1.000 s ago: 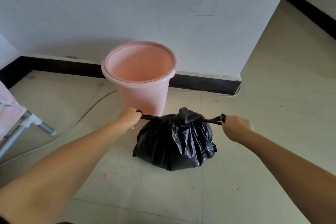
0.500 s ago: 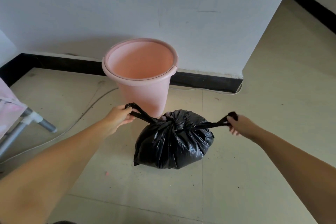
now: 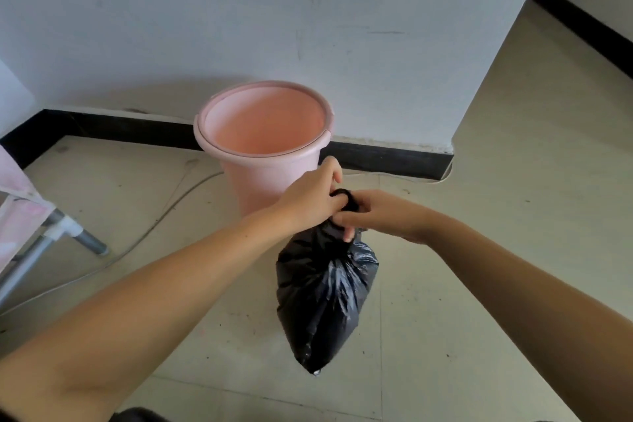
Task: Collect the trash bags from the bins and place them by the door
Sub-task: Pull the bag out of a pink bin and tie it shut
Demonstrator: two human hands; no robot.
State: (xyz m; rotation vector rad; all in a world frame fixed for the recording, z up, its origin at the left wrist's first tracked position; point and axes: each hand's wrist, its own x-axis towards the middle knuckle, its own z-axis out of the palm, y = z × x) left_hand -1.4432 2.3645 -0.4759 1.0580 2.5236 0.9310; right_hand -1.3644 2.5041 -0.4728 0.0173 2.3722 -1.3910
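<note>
The trash bag is shiny black with little white gleams on its folds. Just behind it, the bin is soft pink, inside and out. The wall behind the bin is white with faint grey marks. A black strip runs along the bottom of the wall. The floor is pale cream with small dark specks.

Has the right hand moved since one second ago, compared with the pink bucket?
Yes. The right hand has moved left, toward the pink bucket, and now meets the left hand at the top of the black trash bag.
</note>
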